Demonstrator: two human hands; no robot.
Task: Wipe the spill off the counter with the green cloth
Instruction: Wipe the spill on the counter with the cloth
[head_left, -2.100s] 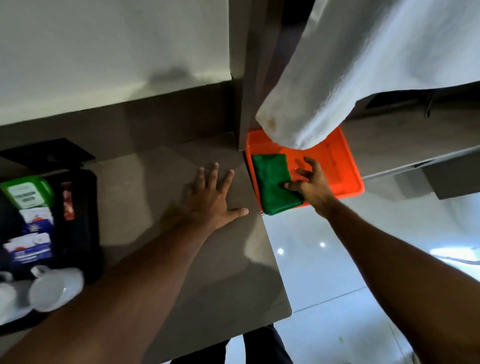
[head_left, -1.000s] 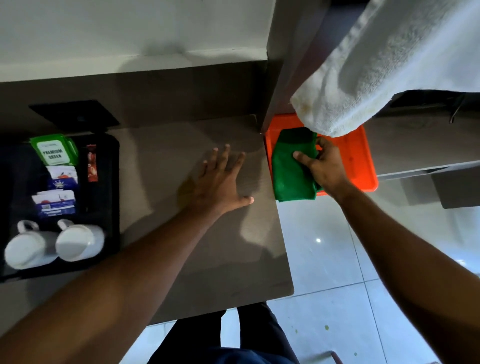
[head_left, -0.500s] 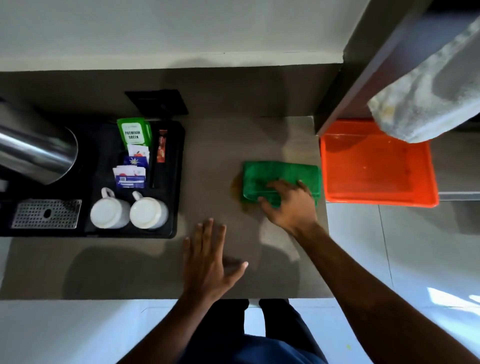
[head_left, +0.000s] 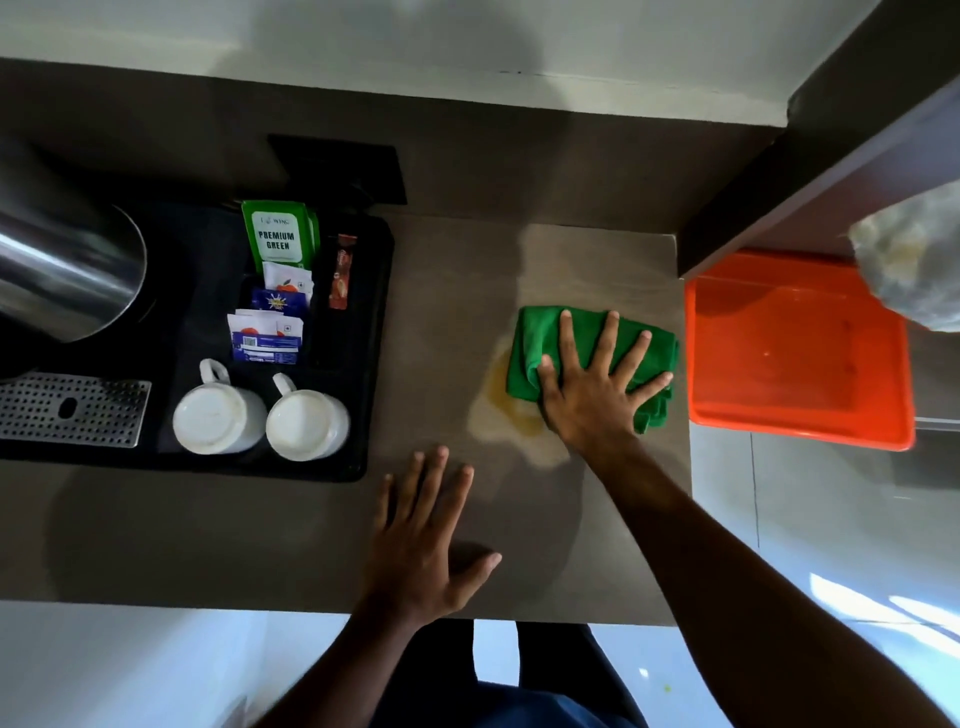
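Just right of the yellowish spill (head_left: 511, 410), the soft, limp green cloth (head_left: 540, 343) lies under the flat, spread right hand (head_left: 597, 389), best driven by palm pressure; the left hand (head_left: 421, 545) rests splayed and empty on the desk (head_left: 208, 540).

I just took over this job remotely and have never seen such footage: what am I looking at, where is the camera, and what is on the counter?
There is no machine here: a person works with bare hands, and one camera on their head looks down. The right hand lies flat, fingers spread, pressing the green cloth onto the brown counter. A yellowish spill shows at the cloth's left edge. The left hand rests flat and empty nearer the front edge. To the left, a black tray holds two upturned white mugs, tea packets and a steel kettle. An empty orange tray sits right of the counter.
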